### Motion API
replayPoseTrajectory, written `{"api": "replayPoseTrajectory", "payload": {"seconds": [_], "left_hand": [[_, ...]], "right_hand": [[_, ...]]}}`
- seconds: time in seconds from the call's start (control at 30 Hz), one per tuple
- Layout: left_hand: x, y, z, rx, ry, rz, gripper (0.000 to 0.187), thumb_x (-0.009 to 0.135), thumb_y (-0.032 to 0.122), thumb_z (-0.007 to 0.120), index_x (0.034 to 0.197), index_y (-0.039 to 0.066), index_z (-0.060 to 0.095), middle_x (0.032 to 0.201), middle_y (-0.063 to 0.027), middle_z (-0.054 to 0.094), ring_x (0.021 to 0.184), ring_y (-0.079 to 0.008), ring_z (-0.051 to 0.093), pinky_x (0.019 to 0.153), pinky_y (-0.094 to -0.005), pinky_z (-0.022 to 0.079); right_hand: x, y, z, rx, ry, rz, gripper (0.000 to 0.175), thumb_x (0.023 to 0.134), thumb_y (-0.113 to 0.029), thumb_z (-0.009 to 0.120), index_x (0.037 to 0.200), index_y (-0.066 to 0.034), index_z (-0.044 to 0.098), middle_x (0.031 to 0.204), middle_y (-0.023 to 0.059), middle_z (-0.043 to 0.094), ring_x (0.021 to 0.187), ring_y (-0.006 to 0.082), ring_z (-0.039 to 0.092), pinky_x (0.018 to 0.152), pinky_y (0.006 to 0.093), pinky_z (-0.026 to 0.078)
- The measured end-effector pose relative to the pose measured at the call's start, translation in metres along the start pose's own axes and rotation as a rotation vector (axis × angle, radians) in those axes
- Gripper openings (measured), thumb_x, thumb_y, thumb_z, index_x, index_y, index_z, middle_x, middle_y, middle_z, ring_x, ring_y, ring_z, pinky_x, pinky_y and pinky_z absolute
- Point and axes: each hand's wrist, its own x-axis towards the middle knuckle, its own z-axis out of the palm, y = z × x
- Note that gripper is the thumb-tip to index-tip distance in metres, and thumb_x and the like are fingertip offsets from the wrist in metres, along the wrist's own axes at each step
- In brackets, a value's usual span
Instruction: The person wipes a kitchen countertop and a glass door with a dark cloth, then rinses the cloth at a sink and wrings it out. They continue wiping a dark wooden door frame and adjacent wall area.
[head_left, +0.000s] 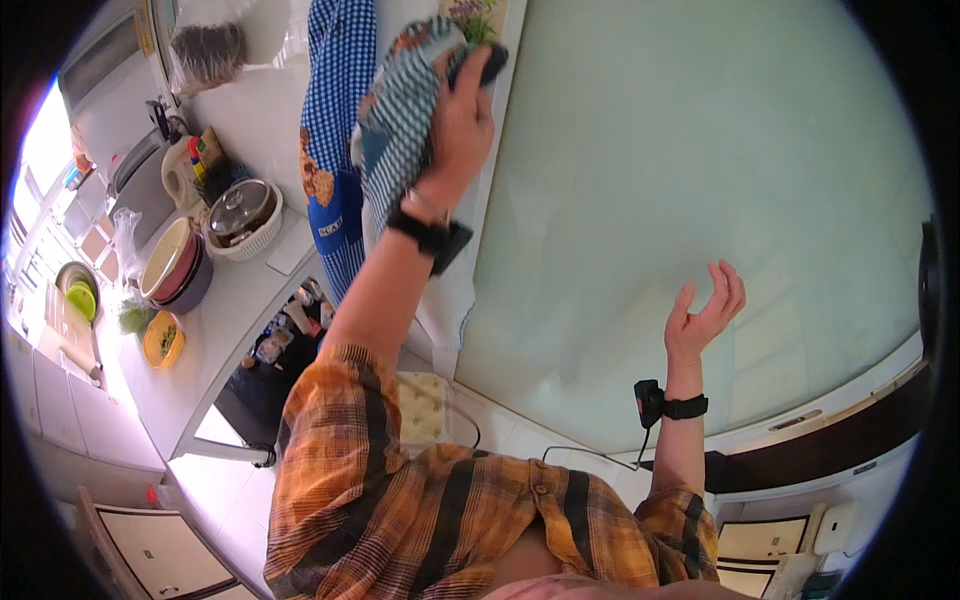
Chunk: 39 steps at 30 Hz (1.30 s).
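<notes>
My left hand (459, 127) is raised against the wall beside the glass panel, its fingers around the edge of a green-and-white checked cloth (397, 124). A black object (491, 66), too blurred to name, shows at those fingertips. Just left of the cloth hangs a blue-and-white checked fabric (341, 97) with a printed pattern. My right hand (705, 311) is up in front of the large frosted glass panel (675, 150), fingers apart and curled, holding nothing. Both wrists wear black straps with small devices.
On the left stands a white counter (247, 307) with a lidded pot in a white basket (259, 240), stacked basins (172, 262), a yellow basket (163, 341) and a large bottle (178, 172). A cushioned seat (421, 409) is below the wall. A cable hangs near my right wrist.
</notes>
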Motion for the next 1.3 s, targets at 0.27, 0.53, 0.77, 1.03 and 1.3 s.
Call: {"api": "replayPoseTrajectory", "payload": {"seconds": [0.27, 0.53, 0.77, 1.03, 1.3], "left_hand": [[-0.088, -0.006, -0.010, 0.008, -0.221, -0.171, 0.054, 0.078, -0.009, 0.058, 0.129, 0.008, 0.054, 0.128, -0.0256, 0.047, 0.113, -0.0455, 0.051, 0.096, -0.0471, 0.045], [-0.150, 0.011, -0.040, 0.238, -0.430, -0.158, 0.064, 0.073, -0.007, 0.063, 0.132, 0.014, 0.051, 0.136, -0.0291, 0.039, 0.119, -0.0473, 0.047, 0.099, -0.0509, 0.042], [-0.021, 0.003, 0.001, 0.264, -0.158, 0.005, 0.058, 0.071, -0.004, 0.067, 0.125, 0.013, 0.054, 0.130, -0.0251, 0.043, 0.108, -0.0438, 0.053, 0.086, -0.0478, 0.047], [-0.216, 0.000, -0.051, 0.331, -0.661, -0.155, 0.057, 0.069, -0.003, 0.069, 0.122, 0.011, 0.054, 0.130, -0.0220, 0.041, 0.114, -0.0421, 0.045, 0.098, -0.0498, 0.040], [-0.238, -0.003, -0.051, 0.238, -0.606, -0.275, 0.053, 0.072, -0.008, 0.061, 0.121, 0.008, 0.050, 0.124, -0.0231, 0.044, 0.116, -0.0454, 0.046, 0.095, -0.0492, 0.041]], "right_hand": [[-0.020, 0.018, -0.004, 0.015, 0.034, 0.032, 0.034, 0.087, -0.013, 0.060, 0.120, -0.0021, 0.057, 0.127, 0.0144, 0.050, 0.117, 0.0350, 0.043, 0.098, 0.0468, 0.037], [-0.034, 0.035, 0.002, -0.067, 0.043, -0.033, 0.033, 0.087, -0.014, 0.060, 0.118, -0.0035, 0.059, 0.125, 0.0129, 0.051, 0.115, 0.0339, 0.043, 0.098, 0.0467, 0.036], [-0.045, 0.044, 0.007, -0.088, 0.023, -0.025, 0.034, 0.085, -0.012, 0.061, 0.118, -0.0036, 0.059, 0.127, 0.0125, 0.049, 0.116, 0.0341, 0.041, 0.099, 0.0469, 0.035], [-0.054, 0.052, 0.015, -0.100, 0.039, -0.079, 0.034, 0.087, -0.013, 0.060, 0.119, -0.0045, 0.057, 0.133, 0.0119, 0.043, 0.120, 0.0355, 0.036, 0.100, 0.0472, 0.034], [-0.056, 0.054, 0.019, -0.138, 0.082, -0.111, 0.031, 0.086, -0.013, 0.060, 0.116, -0.0053, 0.058, 0.134, 0.0123, 0.041, 0.120, 0.0354, 0.034, 0.099, 0.0475, 0.033]]}}
